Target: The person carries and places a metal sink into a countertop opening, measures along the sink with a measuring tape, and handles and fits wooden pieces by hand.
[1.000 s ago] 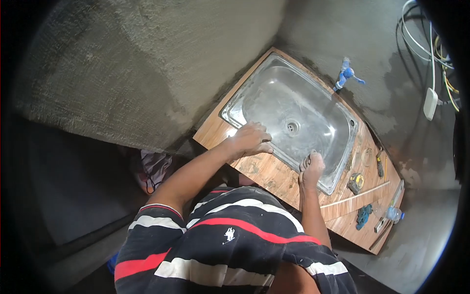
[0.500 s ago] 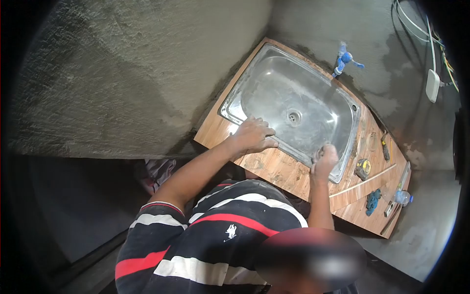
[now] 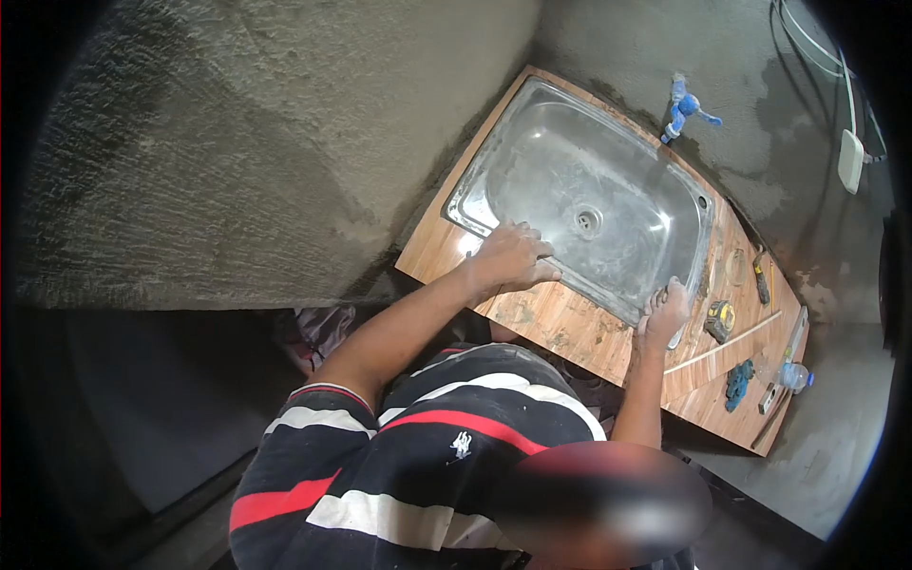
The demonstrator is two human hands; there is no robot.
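Observation:
A stainless steel sink [image 3: 560, 171] sits in a wood-patterned countertop [image 3: 532, 312], with a round drain in its basin. Its metal has whitish smears. My left hand [image 3: 513, 258] is on the front rim, its fingers bent over the edge towards the basin. At the front right corner, my right hand [image 3: 663, 312] touches the rim with its fingers stretched forward and slightly apart. Both hands look dusty. No tool shows in either of them, and the undersides of the fingers are hidden.
A blue tap [image 3: 688, 106] sticks out of the wall behind the sink. To the right lie a tape measure [image 3: 720, 320], a yellow-and-black handled tool [image 3: 761, 278], a thin strip [image 3: 727, 340], a blue cloth-like item [image 3: 738, 384] and a plastic bottle [image 3: 796, 377]. A rough plastered wall [image 3: 237, 161] borders the left.
My right hand has shifted right along the front rim to the corner, and its fingers have gone from curled to stretched out. The left hand stays on the rim. The view has shifted slightly.

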